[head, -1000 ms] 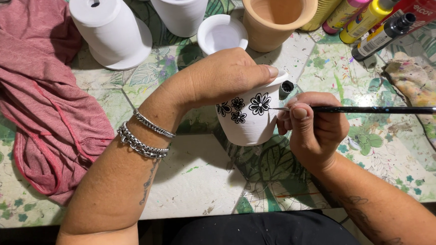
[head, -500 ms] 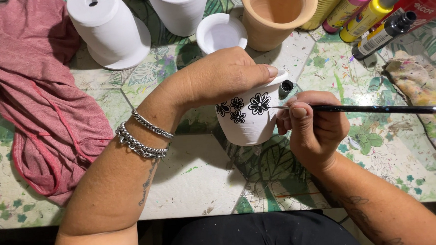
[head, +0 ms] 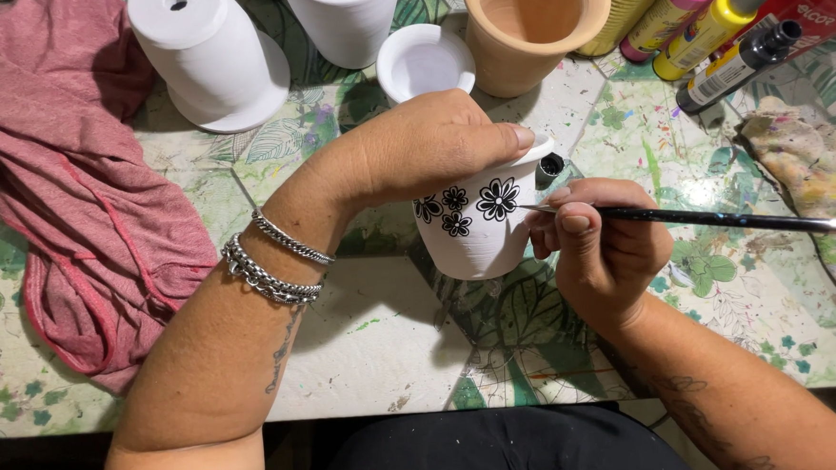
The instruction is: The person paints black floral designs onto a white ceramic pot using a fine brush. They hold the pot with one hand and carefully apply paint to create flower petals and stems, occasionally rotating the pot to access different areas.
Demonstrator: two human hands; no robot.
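My left hand (head: 423, 149) grips the rim of a small white pot (head: 475, 230) painted with black flowers and holds it tilted over the table. My right hand (head: 598, 245) pinches a thin black paintbrush (head: 722, 219), whose tip touches the pot's side by the largest flower. The brush handle points right. A small open black paint bottle (head: 550, 166) sits just behind the pot, partly hidden.
A pink cloth (head: 62, 177) lies at the left. Behind stand two white pots (head: 208, 50) (head: 345, 19), a white saucer (head: 425, 63) and a terracotta pot (head: 533, 24). Paint bottles (head: 712, 29) lie at the back right, with a stained rag (head: 815, 176) on the leaf-patterned table cover (head: 366, 343).
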